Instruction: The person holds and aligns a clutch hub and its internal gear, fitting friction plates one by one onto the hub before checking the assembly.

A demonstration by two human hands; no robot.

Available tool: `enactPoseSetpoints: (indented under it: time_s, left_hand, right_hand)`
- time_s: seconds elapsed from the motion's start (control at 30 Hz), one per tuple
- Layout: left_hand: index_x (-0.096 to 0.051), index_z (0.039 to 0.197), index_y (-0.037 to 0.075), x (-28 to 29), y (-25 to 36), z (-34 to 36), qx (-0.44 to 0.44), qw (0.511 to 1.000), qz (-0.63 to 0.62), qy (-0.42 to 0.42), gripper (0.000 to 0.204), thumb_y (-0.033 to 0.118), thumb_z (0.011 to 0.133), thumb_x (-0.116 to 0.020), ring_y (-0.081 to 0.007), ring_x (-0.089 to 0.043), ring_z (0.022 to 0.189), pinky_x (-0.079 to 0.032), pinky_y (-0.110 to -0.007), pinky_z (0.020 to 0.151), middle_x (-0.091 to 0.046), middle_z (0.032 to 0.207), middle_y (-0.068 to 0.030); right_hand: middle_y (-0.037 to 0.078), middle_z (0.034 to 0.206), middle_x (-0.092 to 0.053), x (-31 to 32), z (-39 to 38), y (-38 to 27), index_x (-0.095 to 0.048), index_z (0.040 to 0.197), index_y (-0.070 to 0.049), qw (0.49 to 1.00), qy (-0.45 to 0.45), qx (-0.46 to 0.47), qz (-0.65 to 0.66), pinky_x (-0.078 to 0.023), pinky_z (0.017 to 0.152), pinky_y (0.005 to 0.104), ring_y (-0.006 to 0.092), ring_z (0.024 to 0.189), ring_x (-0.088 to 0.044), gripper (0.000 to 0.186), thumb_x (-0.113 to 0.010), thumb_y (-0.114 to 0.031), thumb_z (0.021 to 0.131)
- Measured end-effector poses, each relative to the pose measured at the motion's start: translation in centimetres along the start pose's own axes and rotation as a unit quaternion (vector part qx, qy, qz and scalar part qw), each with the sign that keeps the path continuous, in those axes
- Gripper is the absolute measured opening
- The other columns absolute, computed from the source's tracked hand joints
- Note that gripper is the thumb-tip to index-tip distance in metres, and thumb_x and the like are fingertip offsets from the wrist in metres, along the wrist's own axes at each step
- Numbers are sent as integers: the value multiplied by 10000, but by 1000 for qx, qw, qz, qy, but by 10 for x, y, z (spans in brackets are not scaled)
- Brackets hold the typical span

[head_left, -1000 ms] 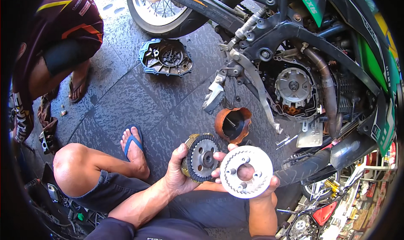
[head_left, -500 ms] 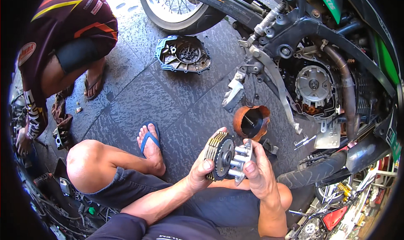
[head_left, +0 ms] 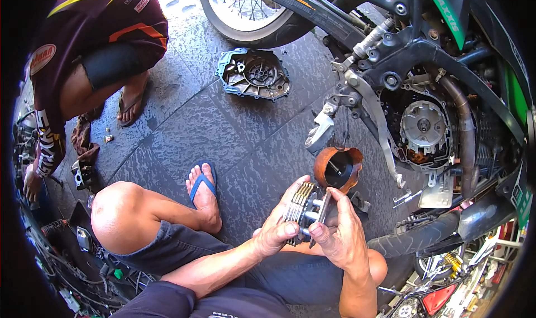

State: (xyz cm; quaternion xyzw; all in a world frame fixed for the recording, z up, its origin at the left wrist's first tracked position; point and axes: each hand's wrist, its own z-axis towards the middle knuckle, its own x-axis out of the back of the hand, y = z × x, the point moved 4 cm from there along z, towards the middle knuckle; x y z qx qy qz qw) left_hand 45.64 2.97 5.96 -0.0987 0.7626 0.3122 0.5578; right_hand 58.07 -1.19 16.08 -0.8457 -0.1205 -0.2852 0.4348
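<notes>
My left hand [head_left: 273, 229] grips a motorcycle clutch pack [head_left: 301, 200], a stack of brass-edged friction plates and grey steel plates, with the thumb low on its rim. My right hand [head_left: 345, 239] pinches a metal pressure plate [head_left: 320, 215] between thumb and fingers. Its shiny posts point left, at the pack's inner face, and the plate appears almost edge-on. Only a narrow gap lies between the two parts; whether the posts have entered the pack cannot be told. Both parts are held above my lap, just short of a rusty orange-brown round container [head_left: 350, 179].
At right stands a motorcycle with its engine side exposed, showing a round clutch basket [head_left: 424, 125]. A blue-edged engine cover [head_left: 254, 75] lies on the tiled floor. Another person [head_left: 106, 44] crouches at far left near a brown rag [head_left: 84, 139]. A tyre [head_left: 416, 231] lies right of my hands.
The clutch pack and pressure plate have turned, so the pack's round face shows less and the plate is nearer edge-on. They look closer together. The whole view has shifted slightly.
</notes>
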Motion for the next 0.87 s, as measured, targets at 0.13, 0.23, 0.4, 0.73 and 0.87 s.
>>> enactPoseSetpoints:
  time_s: [0.13,0.23,0.4,0.73,0.87]
  left_hand:
    - [-98,1663,53,-5,-1,0,8,1000,1,-11,1366,602,689,-884,-269,-479,1426,-336,-397,1223,-439,1564,-146]
    - [-106,1665,75,0,-4,-1,9,999,-48,1,1317,539,706,-881,-274,-501,1399,-415,-432,1176,-441,1555,-149]
    - [-112,1668,93,2,0,2,15,998,-57,8,1280,523,732,-872,-252,-535,1356,-493,-441,1110,-439,1545,-143]
    - [-70,1670,54,-2,-2,0,21,999,-23,-43,1309,638,764,-814,-279,-357,1513,-247,-446,1262,-347,1625,-152]
    - [-95,1679,133,-1,-6,0,41,996,-70,-37,1297,605,744,-860,-287,-396,1494,-275,-477,1264,-362,1631,-130]
  right_hand:
    - [324,1317,-583,-5,1,0,-430,1446,133,997,-3,40,-70,-597,842,436,407,1073,-715,1185,-681,-824,793]
    - [320,1330,-580,1,-2,-12,-405,1481,131,1000,-20,-18,-11,-582,891,458,390,1161,-686,1208,-677,-826,795]
    - [222,1517,-447,12,-4,-8,-403,1543,47,993,-80,58,-64,-544,1016,452,359,1298,-588,1181,-981,-460,647]
    - [197,1475,-474,8,-4,-5,-441,1522,29,986,-66,136,-68,-457,1140,458,366,1366,-529,1123,-1011,-329,623]
    - [179,1494,-458,7,-5,-5,-431,1541,-3,985,-65,149,-64,-461,1139,454,383,1365,-529,1093,-997,-325,663]
